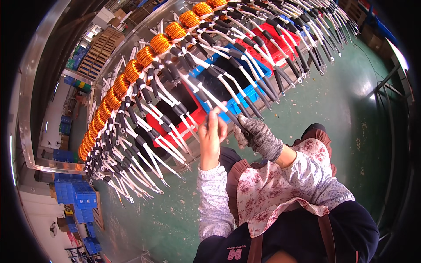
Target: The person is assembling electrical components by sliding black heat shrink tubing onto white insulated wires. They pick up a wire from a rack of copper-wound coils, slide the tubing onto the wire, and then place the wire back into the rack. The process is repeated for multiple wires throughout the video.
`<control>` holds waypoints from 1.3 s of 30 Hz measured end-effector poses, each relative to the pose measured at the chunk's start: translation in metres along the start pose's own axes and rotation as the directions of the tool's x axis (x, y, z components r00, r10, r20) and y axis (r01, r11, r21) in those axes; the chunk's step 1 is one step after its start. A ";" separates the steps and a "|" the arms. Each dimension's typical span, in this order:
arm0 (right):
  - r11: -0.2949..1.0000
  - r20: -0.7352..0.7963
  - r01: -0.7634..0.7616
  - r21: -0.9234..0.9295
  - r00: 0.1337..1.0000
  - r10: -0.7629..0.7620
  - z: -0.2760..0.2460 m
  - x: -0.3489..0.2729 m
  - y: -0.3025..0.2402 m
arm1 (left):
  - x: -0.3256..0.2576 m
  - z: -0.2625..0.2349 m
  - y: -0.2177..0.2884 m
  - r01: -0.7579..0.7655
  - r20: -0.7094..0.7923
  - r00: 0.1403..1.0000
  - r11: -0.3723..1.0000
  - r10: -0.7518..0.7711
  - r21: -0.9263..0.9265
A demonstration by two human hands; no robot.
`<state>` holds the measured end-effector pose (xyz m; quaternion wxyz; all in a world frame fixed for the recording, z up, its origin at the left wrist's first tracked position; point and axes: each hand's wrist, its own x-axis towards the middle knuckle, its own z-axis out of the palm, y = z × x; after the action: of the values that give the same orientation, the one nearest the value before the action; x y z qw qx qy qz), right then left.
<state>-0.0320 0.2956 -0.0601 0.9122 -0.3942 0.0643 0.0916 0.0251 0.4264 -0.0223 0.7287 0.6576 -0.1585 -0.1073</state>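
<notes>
A long row of orange copper-wound coils (144,56) runs along a rack, each with white leads ending in black sleeves (245,61) that hang toward me. My bare left hand (211,131) pinches one white lead with a black sleeve (205,97) between thumb and fingers. My right hand (258,136), in a grey knit glove, grips the lower end of a black-sleeved lead (234,119) just right of the left hand. Both hands are close together, about level.
Under the hanging leads sit a red bin (198,117) and a blue bin (250,91), with another red bin (280,44) farther right. The floor (342,109) is green. Stacks of blue crates (74,193) stand at the left, wooden pallets (98,50) beyond.
</notes>
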 end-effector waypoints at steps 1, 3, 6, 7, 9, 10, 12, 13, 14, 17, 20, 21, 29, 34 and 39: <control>0.997 0.005 -0.035 0.062 0.999 0.035 0.000 0.001 -0.002 | -0.003 -0.001 0.000 0.001 -0.027 1.000 1.000 -0.002 -0.016; 0.978 0.023 -0.102 0.185 0.995 0.099 0.001 0.001 -0.005 | -0.006 -0.006 -0.002 -0.041 0.000 0.999 0.997 0.041 -0.063; 0.964 0.138 -0.122 0.238 0.986 0.090 -0.008 0.005 -0.001 | -0.012 -0.006 0.006 -0.051 0.020 0.998 0.988 0.054 -0.148; 1.000 0.053 0.007 0.017 0.999 -0.008 -0.010 0.003 0.000 | -0.014 -0.003 0.011 -0.042 0.025 0.999 0.993 0.046 -0.111; 0.877 -0.032 0.200 -0.436 0.971 -0.238 -0.001 -0.010 -0.003 | -0.022 0.005 0.022 -0.041 0.038 0.998 0.995 0.045 -0.094; 0.475 -0.018 0.267 -0.838 0.858 -0.513 0.007 -0.018 -0.005 | -0.026 0.007 0.023 -0.040 0.041 0.998 0.996 0.044 -0.085; 0.163 0.128 0.400 -0.902 0.608 -0.784 0.016 -0.030 -0.010 | -0.031 0.011 0.023 -0.018 0.092 0.995 0.996 0.026 -0.084; 0.176 0.165 0.450 -0.876 0.620 -0.767 0.020 -0.034 -0.017 | -0.034 0.015 0.024 -0.012 0.106 0.994 0.997 0.020 -0.082; 0.188 0.199 0.495 -0.848 0.627 -0.753 0.024 -0.039 -0.025 | -0.036 0.021 0.025 -0.005 0.127 0.992 0.997 0.015 -0.080; 0.591 0.062 0.524 -0.613 0.778 -0.626 0.023 -0.045 -0.029 | -0.043 0.034 0.030 0.040 0.226 0.973 0.999 -0.036 -0.016; 0.782 -0.150 0.449 -0.433 0.819 -0.553 0.015 -0.051 -0.031 | -0.040 0.036 0.018 -0.055 0.218 0.975 0.998 0.050 0.021; 0.786 -0.212 0.490 -0.376 0.781 -0.588 0.014 -0.053 -0.033 | -0.036 0.032 0.020 -0.058 0.153 0.987 0.997 0.051 0.042; 0.981 -0.015 0.125 0.151 0.992 -0.124 -0.019 -0.058 -0.019 | -0.002 -0.025 -0.012 -0.049 -0.136 0.990 0.993 0.035 -0.103; 0.950 -0.028 0.001 -0.312 1.000 -0.010 -0.006 -0.069 -0.002 | 0.001 -0.010 0.000 0.044 0.060 0.998 0.966 -0.030 -0.253; 0.856 -0.028 0.213 -0.470 0.966 -0.256 -0.007 -0.071 0.017 | 0.009 0.013 0.015 0.020 0.032 0.999 0.979 -0.014 -0.203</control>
<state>-0.1056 0.2936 -0.0631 0.7920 -0.6090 0.0329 -0.0256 0.0277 0.4131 -0.0053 0.7887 0.5791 -0.1522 -0.1390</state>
